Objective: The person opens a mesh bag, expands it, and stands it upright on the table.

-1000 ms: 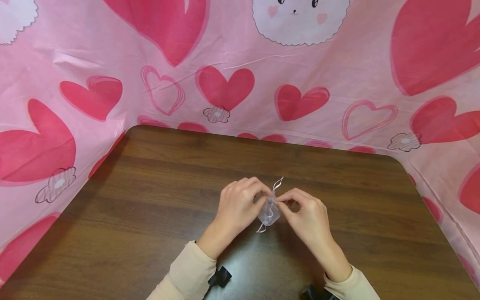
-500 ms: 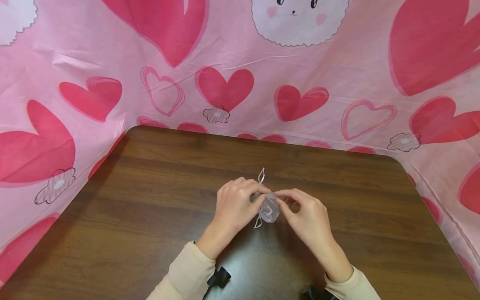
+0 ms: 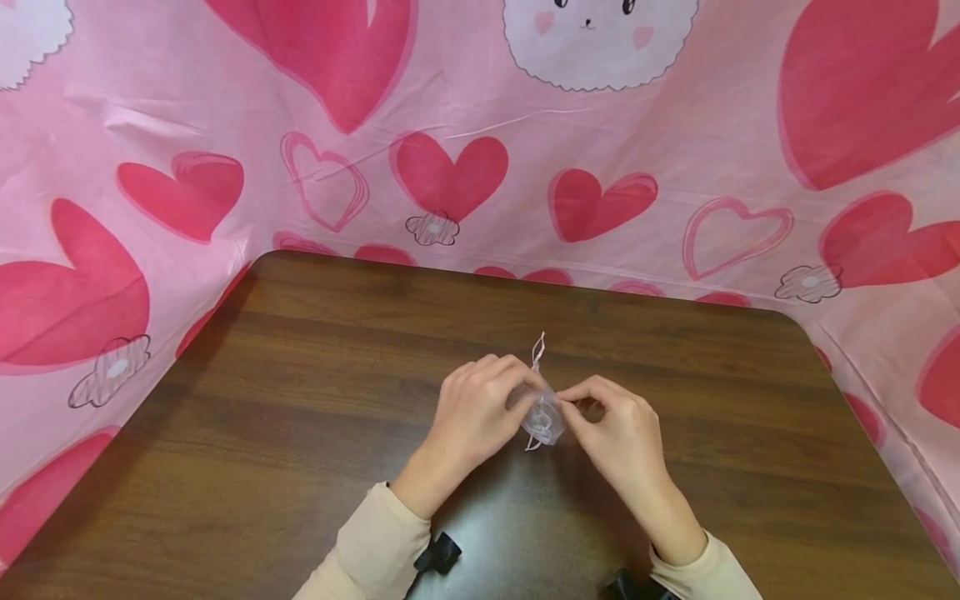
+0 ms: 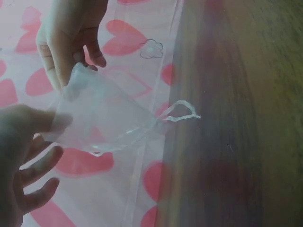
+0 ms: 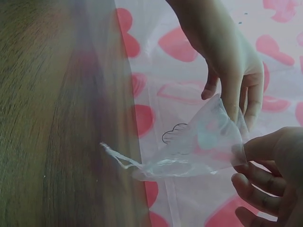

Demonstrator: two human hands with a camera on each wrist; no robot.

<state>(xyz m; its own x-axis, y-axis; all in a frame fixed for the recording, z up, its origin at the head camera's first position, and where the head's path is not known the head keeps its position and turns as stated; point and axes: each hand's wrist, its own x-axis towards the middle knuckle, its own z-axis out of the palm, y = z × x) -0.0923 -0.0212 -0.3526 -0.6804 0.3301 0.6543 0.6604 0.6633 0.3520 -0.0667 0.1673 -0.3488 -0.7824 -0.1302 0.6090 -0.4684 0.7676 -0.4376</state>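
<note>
A small, sheer whitish drawstring pouch is held up between both hands over the middle of the table. My left hand pinches its left side between thumb and fingertips, while my right hand pinches the right side. Up close in the left wrist view, the thin pouch is stretched between the two hands and narrows towards a white cord loop. The right wrist view has the pouch spread out, with fingertips showing through the fabric at its wide end. A second cord loop hangs on the near side.
The dark brown wooden table has rounded far corners. Pink sheeting printed with hearts stands around its back and sides. Black devices, one by the left wrist and one by the right, sit at the cuffs.
The pouch shifts and turns between the fingers. Its far cord loop swings left, then partly back right; the near loop ends slightly higher and further right. Both hands stay nearly in place.
</note>
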